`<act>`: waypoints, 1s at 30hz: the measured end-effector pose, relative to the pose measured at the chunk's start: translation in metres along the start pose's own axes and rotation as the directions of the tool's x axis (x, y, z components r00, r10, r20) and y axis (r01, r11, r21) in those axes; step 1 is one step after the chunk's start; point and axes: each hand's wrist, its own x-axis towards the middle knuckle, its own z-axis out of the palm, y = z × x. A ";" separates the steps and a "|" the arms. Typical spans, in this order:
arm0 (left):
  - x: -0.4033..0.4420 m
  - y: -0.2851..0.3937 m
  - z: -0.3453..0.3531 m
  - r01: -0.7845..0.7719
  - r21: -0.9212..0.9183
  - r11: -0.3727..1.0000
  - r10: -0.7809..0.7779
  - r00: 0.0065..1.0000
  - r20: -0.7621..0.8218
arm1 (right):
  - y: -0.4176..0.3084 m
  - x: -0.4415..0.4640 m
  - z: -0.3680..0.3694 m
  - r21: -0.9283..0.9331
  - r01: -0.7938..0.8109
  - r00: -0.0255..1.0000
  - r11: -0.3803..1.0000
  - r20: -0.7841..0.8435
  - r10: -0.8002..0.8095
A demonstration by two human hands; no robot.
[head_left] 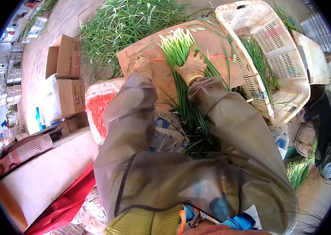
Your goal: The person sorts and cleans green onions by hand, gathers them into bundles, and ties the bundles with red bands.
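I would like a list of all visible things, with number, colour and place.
bundle of stalks: 1, green with pale ends, on board
board: 1, brown, centre
strip: 1, red, across board
loose heap: 1, green, beyond board
basket: 1, off-white, right, holding green stalks
boxes: at least 2, brown, left
plastic bag: 1, white, beside boxes
bag of red strips: 1, whitish, left
checked cloth: 1, reddish, left
sheet: 1, red, lower left
far-edge items: many, mostly blurred, around
sleeves: 2, translucent brown, arms
left hand: 1, tan-gloved, over board
right hand: 1, tan-gloved, on bundle
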 end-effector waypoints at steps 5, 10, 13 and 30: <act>0.040 0.027 0.041 0.020 0.172 0.985 0.026 0.966 -0.257 | 0.006 0.003 -0.001 -0.017 0.045 0.998 0.999 -0.045 -0.045; 0.028 0.000 0.047 -0.098 0.083 0.992 0.114 0.968 -0.221 | 0.008 0.003 0.023 -0.091 0.051 0.962 0.994 -0.264 -0.074; 0.041 -0.009 0.055 -0.132 0.023 0.991 0.134 0.976 -0.172 | 0.008 -0.002 -0.003 0.002 0.030 0.998 1.000 -0.061 -0.030; 0.010 -0.134 0.043 0.138 -0.065 0.988 -0.112 0.946 0.303 | 0.007 -0.008 -0.035 0.068 0.010 0.994 0.998 0.110 -0.017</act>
